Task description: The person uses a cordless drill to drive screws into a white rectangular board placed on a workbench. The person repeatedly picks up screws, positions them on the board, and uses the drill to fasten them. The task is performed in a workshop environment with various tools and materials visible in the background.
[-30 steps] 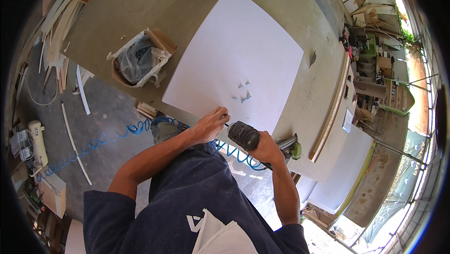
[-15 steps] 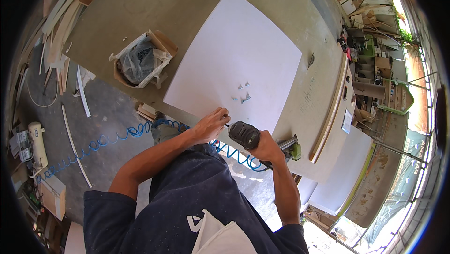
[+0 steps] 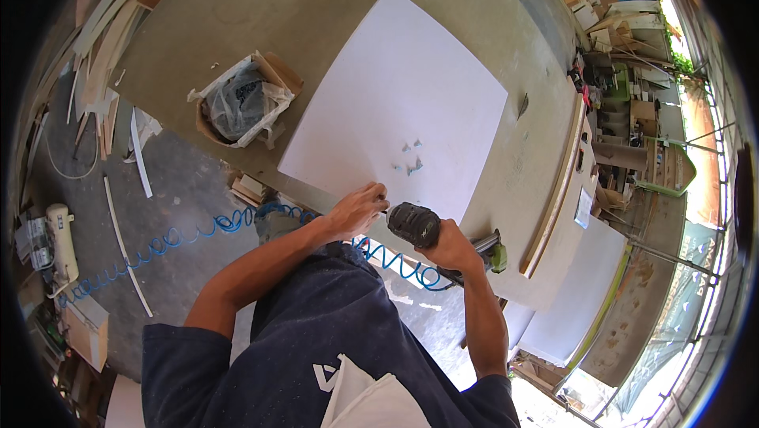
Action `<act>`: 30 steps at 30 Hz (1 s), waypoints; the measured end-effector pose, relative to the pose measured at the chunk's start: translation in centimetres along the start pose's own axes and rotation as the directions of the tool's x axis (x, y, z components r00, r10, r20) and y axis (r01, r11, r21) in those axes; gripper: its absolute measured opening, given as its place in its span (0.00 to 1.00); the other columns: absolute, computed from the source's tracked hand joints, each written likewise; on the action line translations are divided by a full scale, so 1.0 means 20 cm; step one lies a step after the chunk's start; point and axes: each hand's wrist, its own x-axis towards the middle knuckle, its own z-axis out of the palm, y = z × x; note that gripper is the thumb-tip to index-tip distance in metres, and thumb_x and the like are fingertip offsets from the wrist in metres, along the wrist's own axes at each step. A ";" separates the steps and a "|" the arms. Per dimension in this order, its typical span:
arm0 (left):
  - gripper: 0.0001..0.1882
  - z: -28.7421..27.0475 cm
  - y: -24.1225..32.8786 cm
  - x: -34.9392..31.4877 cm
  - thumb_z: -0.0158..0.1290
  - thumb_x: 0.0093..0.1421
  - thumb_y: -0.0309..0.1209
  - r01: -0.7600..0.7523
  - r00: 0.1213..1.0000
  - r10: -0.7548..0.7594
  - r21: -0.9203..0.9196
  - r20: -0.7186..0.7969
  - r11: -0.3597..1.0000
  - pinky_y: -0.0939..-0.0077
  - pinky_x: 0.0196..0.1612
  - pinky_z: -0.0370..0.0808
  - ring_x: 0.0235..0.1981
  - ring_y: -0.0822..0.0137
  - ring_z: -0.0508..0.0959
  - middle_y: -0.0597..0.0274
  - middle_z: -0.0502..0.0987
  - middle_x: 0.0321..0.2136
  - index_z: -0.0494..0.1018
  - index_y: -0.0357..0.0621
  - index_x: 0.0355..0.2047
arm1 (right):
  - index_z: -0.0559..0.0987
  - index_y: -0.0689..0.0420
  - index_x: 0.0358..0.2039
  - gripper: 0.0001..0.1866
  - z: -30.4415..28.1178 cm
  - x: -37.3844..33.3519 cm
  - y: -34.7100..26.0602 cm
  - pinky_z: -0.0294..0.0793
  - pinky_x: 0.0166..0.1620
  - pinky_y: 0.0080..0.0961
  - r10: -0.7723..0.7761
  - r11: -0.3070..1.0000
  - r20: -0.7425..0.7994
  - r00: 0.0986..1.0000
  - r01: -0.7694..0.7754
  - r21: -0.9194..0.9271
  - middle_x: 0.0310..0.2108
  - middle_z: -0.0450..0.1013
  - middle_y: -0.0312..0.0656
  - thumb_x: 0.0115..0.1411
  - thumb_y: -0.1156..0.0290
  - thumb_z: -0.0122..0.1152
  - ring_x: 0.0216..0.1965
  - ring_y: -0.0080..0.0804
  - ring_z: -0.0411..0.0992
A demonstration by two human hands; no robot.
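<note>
A black cordless drill point(image 3: 413, 225) is gripped in my right hand point(image 3: 449, 246), its chuck pointing left toward my other hand. My left hand point(image 3: 357, 211) is closed in a pinch at the near edge of a white panel point(image 3: 403, 72), just beside the drill's tip. Whatever sits between those fingertips is too small to make out. Several small screws point(image 3: 413, 164) lie loosely on the panel, a little beyond my hands. The panel rests on a large tan worktable point(image 3: 261, 1).
An open cardboard box point(image 3: 245, 100) lined with clear plastic holds dark small pieces, left of the panel. A blue coiled air hose point(image 3: 186, 232) runs across near my waist. A green-and-black tool point(image 3: 492, 254) lies by my right forearm. A long wooden strip point(image 3: 553, 191) lies at right.
My view has shifted very slightly. Both hands and the drill stay in nearly the same place, the drill at the left fingertips.
</note>
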 end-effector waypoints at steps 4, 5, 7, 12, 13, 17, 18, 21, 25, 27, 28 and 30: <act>0.15 -0.01 -0.04 -0.03 0.62 0.52 0.22 -0.060 0.997 0.058 0.045 0.049 0.997 0.64 0.51 0.75 0.48 0.55 0.73 0.57 0.70 0.44 0.76 0.41 0.41 | 0.83 0.64 0.37 0.16 0.02 -0.10 0.01 0.79 0.39 0.37 -0.005 0.997 -0.072 0.997 0.011 0.080 0.29 0.81 0.55 0.48 0.71 0.73 0.31 0.43 0.81; 0.15 0.00 -0.05 -0.04 0.62 0.52 0.23 -0.093 0.994 0.089 0.062 0.070 0.994 0.65 0.52 0.74 0.48 0.56 0.73 0.58 0.70 0.44 0.76 0.40 0.42 | 0.83 0.65 0.37 0.16 0.04 -0.14 0.05 0.79 0.39 0.37 0.001 0.994 -0.118 0.993 0.012 0.112 0.29 0.81 0.55 0.48 0.71 0.74 0.31 0.43 0.81; 0.15 -0.02 -0.05 -0.04 0.63 0.51 0.24 -0.207 0.977 0.196 0.159 0.082 0.965 0.64 0.53 0.73 0.48 0.56 0.72 0.58 0.71 0.44 0.76 0.39 0.41 | 0.82 0.66 0.37 0.18 0.07 -0.21 0.11 0.78 0.39 0.37 0.012 0.985 -0.210 0.978 0.025 0.172 0.29 0.81 0.55 0.47 0.72 0.75 0.30 0.42 0.81; 0.14 -0.05 -0.04 -0.02 0.62 0.50 0.25 -0.307 0.940 0.262 0.205 0.220 0.929 0.62 0.52 0.72 0.49 0.56 0.72 0.58 0.72 0.43 0.75 0.39 0.38 | 0.83 0.65 0.39 0.20 0.15 -0.37 0.16 0.79 0.40 0.37 0.156 0.956 -0.312 0.937 -0.065 0.285 0.31 0.82 0.53 0.47 0.70 0.76 0.33 0.40 0.82; 0.13 -0.05 -0.04 -0.01 0.62 0.51 0.25 -0.298 0.938 0.250 0.192 0.241 0.935 0.62 0.51 0.73 0.48 0.56 0.72 0.57 0.72 0.42 0.75 0.40 0.38 | 0.84 0.64 0.40 0.20 0.18 -0.40 0.18 0.79 0.41 0.37 0.190 0.946 -0.316 0.929 -0.087 0.313 0.32 0.82 0.53 0.47 0.69 0.76 0.34 0.40 0.82; 0.09 -0.14 0.01 0.09 0.58 0.56 0.24 0.018 0.984 0.004 -0.122 0.180 0.992 0.60 0.48 0.74 0.46 0.52 0.74 0.54 0.75 0.39 0.73 0.39 0.38 | 0.83 0.62 0.40 0.17 0.39 -0.51 0.28 0.75 0.31 0.30 0.236 0.907 -0.402 0.885 -0.051 0.418 0.26 0.78 0.38 0.49 0.73 0.75 0.25 0.22 0.73; 0.09 -0.14 0.02 0.13 0.58 0.57 0.24 0.061 0.989 -0.050 -0.076 0.140 0.995 0.58 0.47 0.75 0.46 0.52 0.75 0.53 0.75 0.39 0.73 0.39 0.38 | 0.83 0.62 0.39 0.16 0.42 -0.53 0.27 0.76 0.31 0.30 0.253 0.896 -0.401 0.881 -0.057 0.439 0.26 0.79 0.38 0.49 0.72 0.75 0.25 0.22 0.73; 0.08 -0.13 0.01 0.32 0.57 0.59 0.24 0.120 0.992 -0.121 0.071 0.017 0.990 0.56 0.44 0.76 0.46 0.50 0.76 0.52 0.76 0.40 0.74 0.40 0.39 | 0.83 0.65 0.43 0.22 0.51 -0.57 0.31 0.80 0.39 0.36 0.346 0.858 -0.357 0.868 -0.139 0.494 0.31 0.82 0.48 0.46 0.72 0.76 0.32 0.34 0.81; 0.07 -0.11 -0.01 0.50 0.57 0.59 0.25 0.072 0.997 -0.075 0.299 -0.001 0.951 0.58 0.44 0.78 0.47 0.52 0.76 0.54 0.76 0.40 0.77 0.41 0.39 | 0.82 0.64 0.43 0.22 0.60 -0.62 0.32 0.79 0.33 0.33 0.437 0.800 -0.295 0.850 -0.218 0.558 0.28 0.81 0.43 0.47 0.73 0.75 0.28 0.29 0.79; 0.05 -0.03 -0.08 0.54 0.57 0.60 0.25 0.086 0.990 -0.122 0.363 0.078 0.928 0.58 0.45 0.78 0.47 0.53 0.76 0.55 0.76 0.40 0.78 0.41 0.37 | 0.82 0.63 0.44 0.22 0.65 -0.65 0.33 0.78 0.34 0.33 0.429 0.788 -0.334 0.839 -0.166 0.593 0.30 0.81 0.42 0.46 0.73 0.75 0.29 0.28 0.78; 0.03 -0.01 -0.11 0.55 0.57 0.60 0.25 0.080 0.989 -0.120 0.379 0.084 0.922 0.59 0.45 0.78 0.47 0.53 0.76 0.55 0.76 0.40 0.78 0.41 0.35 | 0.82 0.62 0.45 0.23 0.65 -0.65 0.33 0.79 0.36 0.33 0.419 0.796 -0.356 0.835 -0.150 0.587 0.30 0.81 0.42 0.46 0.72 0.76 0.30 0.29 0.78; 0.02 -0.01 -0.13 0.56 0.56 0.61 0.25 0.067 0.988 -0.117 0.413 0.097 0.908 0.59 0.45 0.77 0.47 0.54 0.76 0.55 0.76 0.39 0.78 0.41 0.32 | 0.82 0.61 0.45 0.24 0.66 -0.67 0.32 0.79 0.40 0.33 0.407 0.801 -0.378 0.832 -0.126 0.585 0.33 0.81 0.42 0.46 0.72 0.76 0.33 0.29 0.78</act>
